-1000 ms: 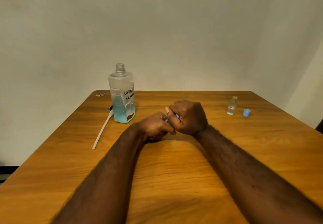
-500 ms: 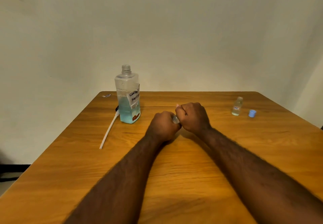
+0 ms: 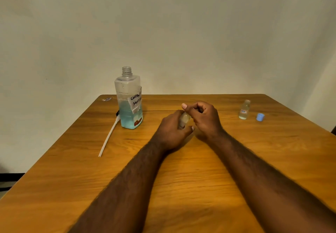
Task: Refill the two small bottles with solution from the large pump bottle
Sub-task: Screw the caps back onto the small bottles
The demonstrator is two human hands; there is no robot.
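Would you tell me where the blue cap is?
Head view: the blue cap lies far right on the table, just right of the standing small bottle.

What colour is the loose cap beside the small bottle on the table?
Light blue. The cap shows clearly in the head view, the only one.

The large bottle [image 3: 128, 103] stands left on the table [image 3: 190, 178], 1 small bottle [image 3: 244, 110] and cap [image 3: 260, 117] right.

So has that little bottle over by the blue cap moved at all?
No. The little bottle stands at the same gap from the blue cap and the table's far edge as before.
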